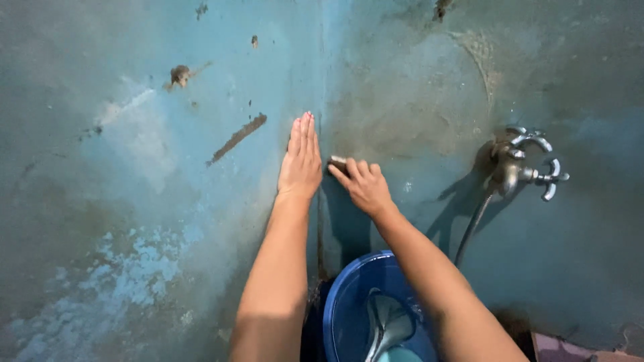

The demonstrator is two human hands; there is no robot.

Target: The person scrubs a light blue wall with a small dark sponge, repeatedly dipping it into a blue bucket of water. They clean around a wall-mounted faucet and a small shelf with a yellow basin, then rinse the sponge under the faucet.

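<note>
From the head view we see our left hand point(300, 163) pressed flat against the blue wall point(134, 167), fingers straight and together, pointing up, holding nothing. It lies just left of the corner where two wall faces meet.

Our right hand point(363, 186) sits just beside it on the other face of the corner, fingers curled over a small pad point(337, 163) and pressing it to the wall. Only the pad's end shows past the fingertips, so we think it is a scrubber, but we cannot be sure of its kind. The two hands are near each other, not touching.

To the right, a metal tap point(523, 169) stands out from the wall, well apart from the right hand, with a hose point(471, 228) hanging down from it.

Below, between our forearms, a blue bucket point(345, 302) stands by the wall with a scoop point(389, 325) in it.

The wall's paint is worn and patchy at lower left.
</note>
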